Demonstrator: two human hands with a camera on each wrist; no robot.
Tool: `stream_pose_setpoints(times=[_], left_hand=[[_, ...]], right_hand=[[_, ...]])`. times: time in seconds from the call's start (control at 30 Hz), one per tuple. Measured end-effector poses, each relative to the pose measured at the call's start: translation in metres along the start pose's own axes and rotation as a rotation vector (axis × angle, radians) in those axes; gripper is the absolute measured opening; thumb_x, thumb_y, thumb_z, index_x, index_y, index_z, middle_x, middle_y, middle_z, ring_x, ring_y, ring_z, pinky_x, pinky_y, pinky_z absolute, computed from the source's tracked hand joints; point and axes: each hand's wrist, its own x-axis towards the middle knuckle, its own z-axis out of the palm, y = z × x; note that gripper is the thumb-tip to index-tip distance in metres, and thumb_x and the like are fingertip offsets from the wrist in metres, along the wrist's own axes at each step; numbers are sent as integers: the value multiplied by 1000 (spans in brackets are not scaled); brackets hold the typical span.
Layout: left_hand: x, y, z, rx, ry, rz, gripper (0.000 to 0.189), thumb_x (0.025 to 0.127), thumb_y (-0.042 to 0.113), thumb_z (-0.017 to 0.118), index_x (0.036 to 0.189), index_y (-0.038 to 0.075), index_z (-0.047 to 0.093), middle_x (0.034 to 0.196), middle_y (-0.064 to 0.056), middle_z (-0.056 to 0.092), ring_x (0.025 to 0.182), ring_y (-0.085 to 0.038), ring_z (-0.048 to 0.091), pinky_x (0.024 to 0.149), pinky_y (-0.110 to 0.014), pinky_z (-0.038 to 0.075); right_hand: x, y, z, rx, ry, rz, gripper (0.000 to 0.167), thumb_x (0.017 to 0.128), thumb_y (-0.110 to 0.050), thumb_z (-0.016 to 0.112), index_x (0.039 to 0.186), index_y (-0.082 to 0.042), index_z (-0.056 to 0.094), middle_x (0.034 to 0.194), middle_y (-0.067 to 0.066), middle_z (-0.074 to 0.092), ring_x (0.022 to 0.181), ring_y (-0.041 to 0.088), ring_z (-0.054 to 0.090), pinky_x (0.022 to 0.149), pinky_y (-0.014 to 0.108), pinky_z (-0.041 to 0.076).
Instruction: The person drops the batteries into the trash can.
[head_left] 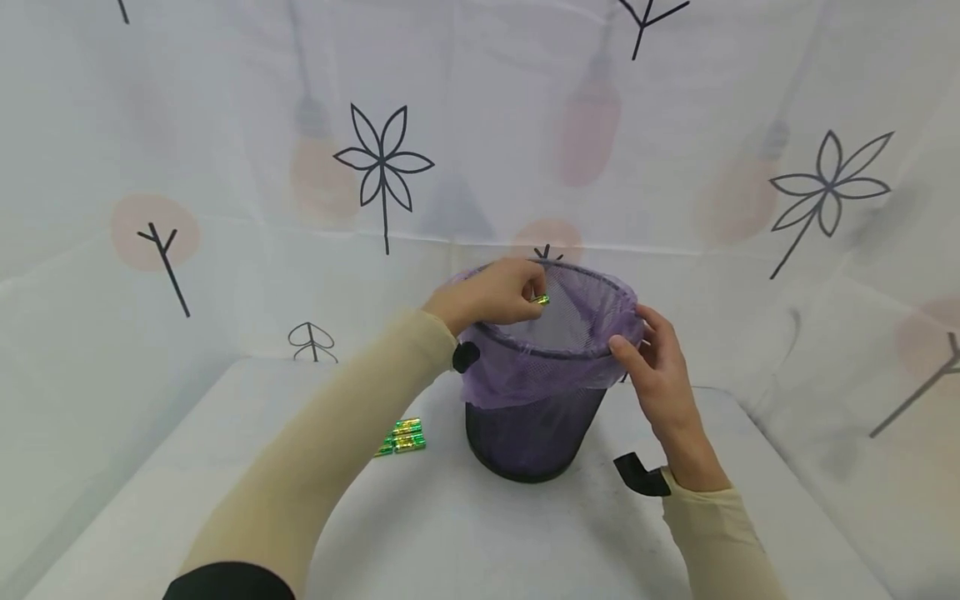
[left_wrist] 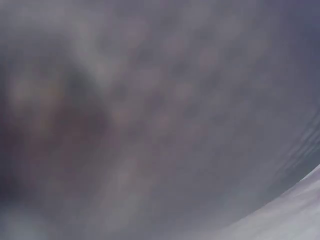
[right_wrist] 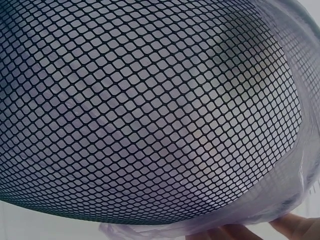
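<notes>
A dark mesh wastebasket stands upright on the table, with a purple trash bag folded over its rim. My left hand reaches over the near left part of the rim and pinches a small green-and-gold battery above the opening. At the right side of the rim, my right hand grips the bag and edge, thumb toward me. Close up in the right wrist view are the mesh wall and fingertips at the bag. The left wrist view is mostly blurred.
Several green-and-gold batteries lie together on the white table, left of the wastebasket and partly hidden by my left sleeve. A white printed curtain hangs behind and at both sides.
</notes>
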Motion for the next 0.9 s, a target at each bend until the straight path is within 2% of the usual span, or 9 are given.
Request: stream_pose_setpoints(times=[0.2, 0.5, 0.9], left_hand=[[-1, 4, 4, 37, -39, -34, 17, 91, 21, 60, 106, 11, 58, 97, -2, 57, 85, -15, 53, 76, -28, 45], [-1, 2, 8, 38, -101, -35, 13, 89, 18, 62, 101, 12, 62, 99, 0, 59, 88, -13, 56, 77, -27, 47], [0, 4, 6, 72, -109, -23, 23, 90, 19, 61, 111, 8, 61, 105, -1, 58, 95, -13, 55, 82, -28, 46]], right_hand=[[1, -1, -1, -3, -3, -4, 63, 96, -21, 55, 150, -13, 23, 143, 19, 36, 120, 20, 45, 90, 19, 39], [0, -1, -1, -8, -4, 21, 65, 96, -22, 55, 150, -14, 22, 145, 19, 35, 122, 22, 44, 90, 20, 39], [1, -4, -2, -4, -5, 15, 63, 96, -21, 55, 150, -15, 23, 144, 18, 35, 121, 20, 45, 88, 18, 40]])
